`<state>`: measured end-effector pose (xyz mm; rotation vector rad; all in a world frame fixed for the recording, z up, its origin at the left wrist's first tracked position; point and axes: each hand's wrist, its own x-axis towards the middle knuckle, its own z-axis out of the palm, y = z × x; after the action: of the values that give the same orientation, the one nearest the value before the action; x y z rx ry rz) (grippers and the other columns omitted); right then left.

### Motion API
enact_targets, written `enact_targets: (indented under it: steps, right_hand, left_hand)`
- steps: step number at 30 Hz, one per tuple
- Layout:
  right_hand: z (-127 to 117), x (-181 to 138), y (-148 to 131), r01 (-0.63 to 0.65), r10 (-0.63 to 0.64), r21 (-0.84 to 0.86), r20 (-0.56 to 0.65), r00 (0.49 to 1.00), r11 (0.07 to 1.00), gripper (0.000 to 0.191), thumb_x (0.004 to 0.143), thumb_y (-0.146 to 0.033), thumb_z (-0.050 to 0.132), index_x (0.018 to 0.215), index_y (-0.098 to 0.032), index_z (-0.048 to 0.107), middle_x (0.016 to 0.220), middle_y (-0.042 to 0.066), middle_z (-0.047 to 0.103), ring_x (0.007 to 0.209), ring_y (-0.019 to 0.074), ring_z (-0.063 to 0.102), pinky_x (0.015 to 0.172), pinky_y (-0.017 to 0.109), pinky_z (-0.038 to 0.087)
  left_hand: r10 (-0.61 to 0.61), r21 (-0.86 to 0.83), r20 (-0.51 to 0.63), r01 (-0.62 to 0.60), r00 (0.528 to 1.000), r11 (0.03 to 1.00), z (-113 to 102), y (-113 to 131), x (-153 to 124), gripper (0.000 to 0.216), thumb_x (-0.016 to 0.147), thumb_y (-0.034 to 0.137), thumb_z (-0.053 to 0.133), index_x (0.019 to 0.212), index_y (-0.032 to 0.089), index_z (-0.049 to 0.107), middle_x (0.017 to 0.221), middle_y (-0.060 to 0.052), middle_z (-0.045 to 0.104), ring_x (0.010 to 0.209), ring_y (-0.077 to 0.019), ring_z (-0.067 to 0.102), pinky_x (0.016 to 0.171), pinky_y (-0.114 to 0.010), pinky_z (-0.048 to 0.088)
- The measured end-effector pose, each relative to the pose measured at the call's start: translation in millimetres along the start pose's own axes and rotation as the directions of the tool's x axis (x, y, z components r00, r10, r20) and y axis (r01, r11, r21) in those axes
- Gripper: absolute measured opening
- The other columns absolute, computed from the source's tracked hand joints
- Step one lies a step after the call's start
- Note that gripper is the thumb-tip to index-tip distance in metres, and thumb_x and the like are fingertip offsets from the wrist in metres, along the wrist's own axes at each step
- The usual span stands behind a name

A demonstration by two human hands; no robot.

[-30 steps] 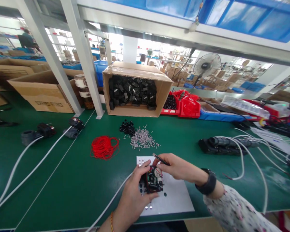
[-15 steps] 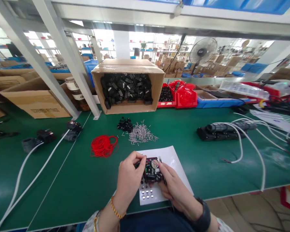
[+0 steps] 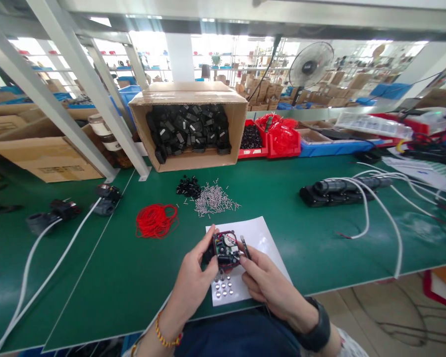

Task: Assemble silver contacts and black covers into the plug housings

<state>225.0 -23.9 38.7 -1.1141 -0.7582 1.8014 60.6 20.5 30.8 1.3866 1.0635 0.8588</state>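
A small circuit board in a dark housing (image 3: 226, 250), with a round pale part on top and a thin red wire on it, is gripped along its left side by my left hand (image 3: 195, 270). My right hand (image 3: 265, 275) is closed round a slim tool with a metallic tip (image 3: 245, 245), its exact kind unclear. The right thumb and fingertips meet the board's lower right corner. Under the hands lies a white sheet (image 3: 271, 253), with several small round silvery parts (image 3: 223, 286) near its lower left edge.
Beyond the hands lie a red wire coil (image 3: 156, 221), small screws or pins (image 3: 213, 199) and black pieces (image 3: 188, 187). A cardboard box (image 3: 193, 91) of black housings stands behind, beside red bins (image 3: 284, 144). Cabled black units (image 3: 334, 191) lie right; white cables (image 3: 65, 253) run left.
My left fingers have shifted from the board's top to its left side. The right thumb has moved down to the board's lower right corner. The camera view has shifted slightly.
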Motion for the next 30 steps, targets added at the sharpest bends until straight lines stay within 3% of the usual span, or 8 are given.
enact_targets:
  steps: [16, 26, 30]
  right_hand:
    - [3, 1, 1, 0.013, -0.013, 0.003, 0.021, 1.0, 1.0, 0.058, 0.079, -0.042, 0.065, 0.122, -0.016, 0.036, 0.048, -0.015, 0.025, 0.038, 0.0038, 0.01, 0.033, 0.016, 0.009]
    - [14, 2, -3, 0.013, -0.014, -0.023, -0.074, 0.997, 1.0, 0.06, 0.067, -0.043, 0.074, 0.115, -0.017, 0.049, 0.052, -0.013, 0.028, 0.038, 0.0029, 0.01, 0.033, 0.019, 0.007]
    - [16, 2, -2, 0.004, -0.007, -0.042, -0.088, 0.996, 0.999, 0.06, 0.068, -0.043, 0.072, 0.117, -0.017, 0.05, 0.05, -0.013, 0.026, 0.038, 0.004, 0.01, 0.035, 0.02, 0.012]
  left_hand:
    - [0.048, -0.011, -0.014, -0.048, 0.999, 0.999, 5, -6, -8, 0.07, 0.076, 0.011, 0.053, 0.142, 0.02, 0.031, 0.146, -0.005, 0.039, 0.135, -0.0226, 0.036, 0.116, -0.042, 0.023]
    - [0.002, -0.033, -0.053, -0.004, 0.999, 0.999, 12, 1, -7, 0.075, 0.069, 0.01, 0.051, 0.141, 0.016, 0.033, 0.146, -0.006, 0.041, 0.135, -0.024, 0.036, 0.117, -0.044, 0.021]
    - [0.0, -0.039, -0.052, -0.002, 0.999, 0.999, 12, 1, -9, 0.077, 0.068, 0.01, 0.05, 0.142, 0.017, 0.031, 0.147, -0.005, 0.039, 0.136, -0.0234, 0.034, 0.118, -0.044, 0.02]
